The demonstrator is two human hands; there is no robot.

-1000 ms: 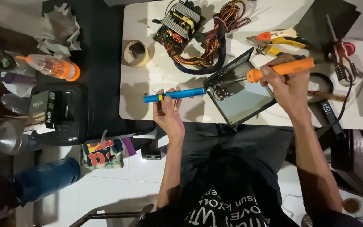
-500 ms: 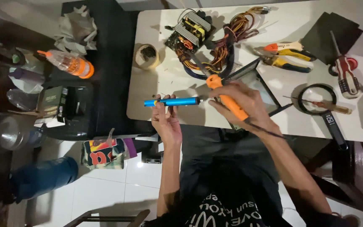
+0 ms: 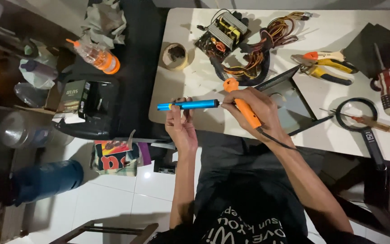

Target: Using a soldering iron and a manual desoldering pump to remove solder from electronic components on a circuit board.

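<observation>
1. a blue pen-shaped tool (image 3: 188, 105) is being held level over the table's (image 3: 190, 77) near edge by the left hand (image 3: 182, 127); its fingers are being closed around the barrel near the yellow band, with the thumb on top.
2. an orange-handled soldering iron (image 3: 242, 103) is being gripped by the right hand (image 3: 259, 110), the fingers being wrapped round the handle; its black cord is being trailed back along the forearm.
3. the two tools are being kept close, end to end. whether they are touching cannot be told, because the iron's working tip is being hidden by the fingers.
4. both tools are being held just in front of the open metal case (image 3: 290, 97), which is lying near the middle of the near edge, not over it.
5. the circuit board with transformer (image 3: 222, 34) and its wire bundle (image 3: 267, 49) are being left untouched toward the far edge, well apart from both hands.
6. by judgement, the work on the board is not being carried out yet; only the handling of the two tools is being done, and any soldering is being left.
7. the pliers (image 3: 326, 63), the magnifying glass (image 3: 359, 122) and the tape roll (image 3: 175, 56) are lying unused on the table.
</observation>
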